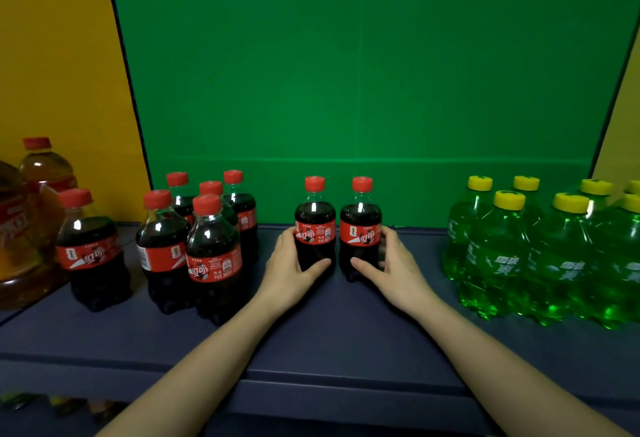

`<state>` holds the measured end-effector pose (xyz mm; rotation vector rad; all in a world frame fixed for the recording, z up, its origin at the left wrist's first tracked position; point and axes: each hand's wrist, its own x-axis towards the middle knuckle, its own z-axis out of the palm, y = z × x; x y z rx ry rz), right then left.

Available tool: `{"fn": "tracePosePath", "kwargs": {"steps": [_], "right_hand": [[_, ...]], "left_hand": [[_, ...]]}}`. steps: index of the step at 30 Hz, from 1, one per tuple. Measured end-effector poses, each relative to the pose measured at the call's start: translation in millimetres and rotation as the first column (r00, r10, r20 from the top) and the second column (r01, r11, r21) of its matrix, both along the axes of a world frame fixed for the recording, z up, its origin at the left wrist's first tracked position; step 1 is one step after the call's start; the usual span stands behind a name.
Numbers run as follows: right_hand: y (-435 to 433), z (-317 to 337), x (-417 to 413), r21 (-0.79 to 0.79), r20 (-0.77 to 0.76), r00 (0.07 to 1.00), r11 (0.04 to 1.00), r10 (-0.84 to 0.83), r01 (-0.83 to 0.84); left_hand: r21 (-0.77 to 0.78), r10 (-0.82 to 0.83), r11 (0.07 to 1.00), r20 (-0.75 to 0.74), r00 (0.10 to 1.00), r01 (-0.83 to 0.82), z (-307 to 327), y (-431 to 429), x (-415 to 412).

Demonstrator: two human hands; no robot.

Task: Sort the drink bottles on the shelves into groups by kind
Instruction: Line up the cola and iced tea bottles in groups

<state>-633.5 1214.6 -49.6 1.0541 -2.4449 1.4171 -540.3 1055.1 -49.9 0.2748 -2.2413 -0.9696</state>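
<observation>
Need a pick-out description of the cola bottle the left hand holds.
On the dark blue shelf before the green backdrop, two cola bottles stand alone between a cola cluster and green yellow-capped bottles. The target is the pair's left bottle, gripped low by the left hand.

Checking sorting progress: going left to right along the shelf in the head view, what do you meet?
Large amber bottles → lone cola bottle → cluster of five cola bottles → left hand → first held cola bottle → second held cola bottle → right hand → green yellow-capped bottles.
</observation>
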Motion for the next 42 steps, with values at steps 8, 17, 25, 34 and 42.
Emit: {"fn": "tracePosePath", "kwargs": {"steps": [8,17,25,34,42], "right_hand": [[-8.3,-0.9,-3.2,-0.006,-0.015,0.999,0.999,-0.037,0.037],[-1.1,6.6,5.7,0.054,-0.01,1.0,0.998,-0.009,0.01],[21.8,29.6,47.8,-0.174,-0.274,0.962,0.983,0.008,-0.058],[-57.3,26.7,121.8,0.014,-0.113,0.95,0.956,0.291,-0.292],[-118.1,17.8,153.0,0.015,-0.031,0.998,0.998,0.06,-0.059]], "left_hand": [[0.023,0.019,1.0,0.01,1.0,-0.02,-3.2,-4.7,-7.2],[0.031,-0.018,0.999,0.053,0.998,0.016,1.7,4.7,4.1],[-0.04,-0.014,0.999,0.024,1.0,0.015,9.4,13.7,105.7],[-0.16,0.312,0.918,-0.28,0.908,-0.364,12.6,-56.7,175.4],[-0.103,0.233,0.966,-0.055,0.971,-0.238,-2.3,-103.2,165.3]]}}
